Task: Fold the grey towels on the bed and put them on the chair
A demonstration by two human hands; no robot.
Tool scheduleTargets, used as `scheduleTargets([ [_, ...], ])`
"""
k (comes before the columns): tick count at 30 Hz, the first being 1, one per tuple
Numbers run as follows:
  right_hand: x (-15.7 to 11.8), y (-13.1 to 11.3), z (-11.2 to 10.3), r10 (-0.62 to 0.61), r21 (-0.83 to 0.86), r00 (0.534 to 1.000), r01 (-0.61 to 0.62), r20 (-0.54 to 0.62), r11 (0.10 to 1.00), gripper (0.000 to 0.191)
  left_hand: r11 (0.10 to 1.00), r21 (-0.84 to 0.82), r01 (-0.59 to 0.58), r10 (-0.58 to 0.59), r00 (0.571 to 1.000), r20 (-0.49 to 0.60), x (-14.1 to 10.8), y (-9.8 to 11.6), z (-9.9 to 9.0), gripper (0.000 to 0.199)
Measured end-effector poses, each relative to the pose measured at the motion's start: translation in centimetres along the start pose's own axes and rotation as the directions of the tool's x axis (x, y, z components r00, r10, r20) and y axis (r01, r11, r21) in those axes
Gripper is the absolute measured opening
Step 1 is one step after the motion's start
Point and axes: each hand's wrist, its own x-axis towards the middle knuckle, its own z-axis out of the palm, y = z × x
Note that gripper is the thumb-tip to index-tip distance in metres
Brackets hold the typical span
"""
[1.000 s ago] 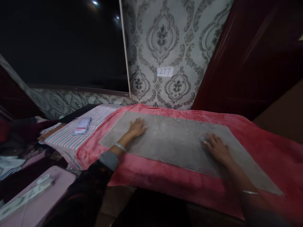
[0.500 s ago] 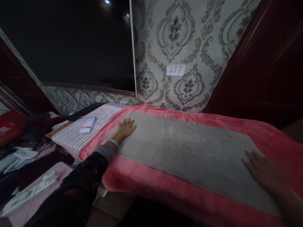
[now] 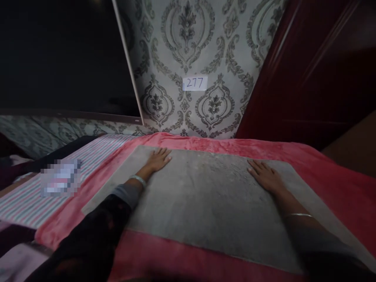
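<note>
Head view: grey mat flat on red blanket, beside striped cloth; patterned wall behind, screen left; left hand and right hand lie on the mat, fingers slightly apart, gripping nothing.

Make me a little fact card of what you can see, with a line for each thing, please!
left hand: open, on the grey mat, left part
right hand: open, on the mat, right part
grey mat: flat on the pink cloth
pink cloth: under the mat
striped cloth: left of the pink cloth
number card: says 277, on the patterned wall
screen: dark, at upper left
</note>
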Motion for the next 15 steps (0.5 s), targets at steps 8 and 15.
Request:
scheduleTargets([
  [8,1.0,11.4,1.9,0.188,0.091,0.980,-0.183,-0.059,0.979,0.066,0.974,0.014,0.226,-0.225,0.973,-0.047,-1.0,-10.3,-0.7,0.061],
  [15,-2.8,10.8,-0.4,0.261,0.089,0.965,-0.262,0.029,0.961,0.058,0.975,-0.171,0.145,-0.179,0.962,-0.207,-2.9,-15.4,0.8,0.062],
])
